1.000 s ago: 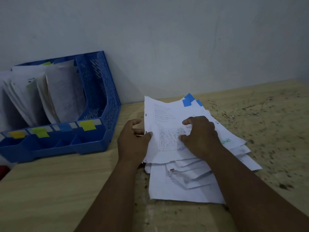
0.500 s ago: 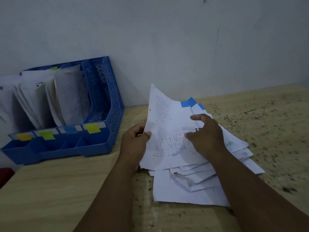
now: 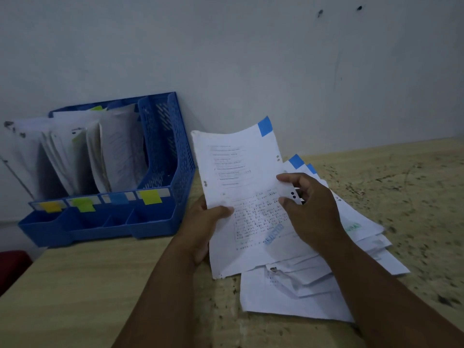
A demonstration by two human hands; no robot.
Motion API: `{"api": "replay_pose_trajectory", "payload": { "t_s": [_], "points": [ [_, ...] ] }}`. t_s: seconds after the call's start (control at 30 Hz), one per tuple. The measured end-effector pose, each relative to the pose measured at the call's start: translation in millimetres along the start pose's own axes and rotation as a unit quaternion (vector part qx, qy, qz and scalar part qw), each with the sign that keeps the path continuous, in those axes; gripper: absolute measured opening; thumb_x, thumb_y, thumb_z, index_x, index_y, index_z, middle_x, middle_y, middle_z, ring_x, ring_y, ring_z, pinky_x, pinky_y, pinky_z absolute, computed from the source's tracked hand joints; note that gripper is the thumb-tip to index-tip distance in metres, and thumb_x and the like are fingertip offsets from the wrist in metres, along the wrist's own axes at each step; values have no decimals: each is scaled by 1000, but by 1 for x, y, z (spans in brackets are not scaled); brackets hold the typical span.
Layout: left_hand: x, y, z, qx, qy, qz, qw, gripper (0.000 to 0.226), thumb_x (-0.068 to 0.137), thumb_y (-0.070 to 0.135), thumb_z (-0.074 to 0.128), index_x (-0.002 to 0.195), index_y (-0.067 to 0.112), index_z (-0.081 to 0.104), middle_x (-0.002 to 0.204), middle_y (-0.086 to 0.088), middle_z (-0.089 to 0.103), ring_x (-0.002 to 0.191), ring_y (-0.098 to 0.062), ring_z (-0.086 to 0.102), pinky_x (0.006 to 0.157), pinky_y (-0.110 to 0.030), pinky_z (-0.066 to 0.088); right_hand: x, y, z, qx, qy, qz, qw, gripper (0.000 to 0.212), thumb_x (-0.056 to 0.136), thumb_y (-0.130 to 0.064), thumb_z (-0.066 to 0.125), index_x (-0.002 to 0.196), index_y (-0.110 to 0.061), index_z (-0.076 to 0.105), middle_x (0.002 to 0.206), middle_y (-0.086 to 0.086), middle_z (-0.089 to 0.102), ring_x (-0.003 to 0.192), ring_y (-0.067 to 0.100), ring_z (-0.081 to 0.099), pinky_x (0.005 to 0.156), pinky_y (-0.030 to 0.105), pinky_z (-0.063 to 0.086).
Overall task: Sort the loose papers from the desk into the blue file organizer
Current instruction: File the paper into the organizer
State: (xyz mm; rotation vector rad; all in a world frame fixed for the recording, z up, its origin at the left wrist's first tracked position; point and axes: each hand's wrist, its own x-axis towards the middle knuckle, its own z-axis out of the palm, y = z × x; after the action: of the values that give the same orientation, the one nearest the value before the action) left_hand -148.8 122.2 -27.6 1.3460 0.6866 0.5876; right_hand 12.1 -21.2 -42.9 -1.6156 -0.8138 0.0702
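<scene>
A: Where is the top sheet (image 3: 241, 187)?

B: Raised off the pile, tilted up toward the camera, between the two hands. A blue tab (image 3: 265, 126) sits on its upper right corner. Printed text and a blue stamp show on its face.

A: Left hand (image 3: 200, 229)?

B: Grasping the sheet at its left edge, thumb on the front face, fingers behind. The lower part of the page droops past the palm.

A: Right hand (image 3: 311, 209)?

B: Pinching the sheet's right edge beside the punched holes, thumb and forefinger curled round the margin. The wrist lies over the pile.

A: The pile of loose papers (image 3: 313, 292)?

B: On the surface (image 3: 100, 285), under and to the right of the right forearm, sheets fanned out unevenly. More blue tabs peek out at its far edge, just behind the lifted sheet.

A: Blue file organizer (image 3: 175, 156)?

B: To the left of the hands, against the wall (image 3: 251, 59), apart from the lifted sheet. Its upright slots hold papers, leaning. Front strip carries yellow, green, blue and yellow sticky labels (image 3: 150, 196). Small front trays below them.

A: Anything else?

B: Dark speckles over the right part of the surface. A red object (image 3: 12, 264) at the left edge, too cut off to identify.
</scene>
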Motion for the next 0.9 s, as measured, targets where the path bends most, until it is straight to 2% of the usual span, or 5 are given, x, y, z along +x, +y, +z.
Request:
{"api": "replay_pose_trajectory", "payload": {
  "t_s": [0.1,0.27,0.5,0.63,0.9],
  "points": [
    [-2,3,-1,23,26,9,999,30,95,6,66,120,22,69,115,-2,75,105,-26,69,92,-45,56,-2,-3,5,-2,8,-4,1000,43,89,-6,73,119,-36,66,120,-19,66,106,7,64,93,31,56],
    [-7,20,-9,-6,122,64,990,19,100,12,62,113,25,67,104,6,71,94,-15,67,68,-29,53,-2,-14,15,-46,-1,12,999,47,91,-25,73,131,-42,54,129,-23,54,112,8,55,91,25,47],
    [-13,45,-24,-9,260,186,947,19,101,18,60,117,28,60,103,17,65,103,-15,64,93,-37,53,8,-43,40,-98,-86,-16,991,52,87,-28,75,133,-38,54,133,-20,48,122,3,47,106,31,43],
    [-14,67,-40,42,319,254,912,29,103,16,55,132,20,58,112,13,63,106,-12,61,82,-19,49,20,-67,60,-109,-123,-26,986,49,88,-34,73,133,-40,54,131,-22,46,117,-1,42,101,24,38],
    [-11,101,-89,105,396,325,852,40,104,12,49,143,18,54,133,6,61,123,-15,58,107,-35,47,43,-101,114,-108,-157,-80,978,46,89,-30,73,131,-36,55,126,-16,47,110,-4,41,75,-4,25]
  ]
}}
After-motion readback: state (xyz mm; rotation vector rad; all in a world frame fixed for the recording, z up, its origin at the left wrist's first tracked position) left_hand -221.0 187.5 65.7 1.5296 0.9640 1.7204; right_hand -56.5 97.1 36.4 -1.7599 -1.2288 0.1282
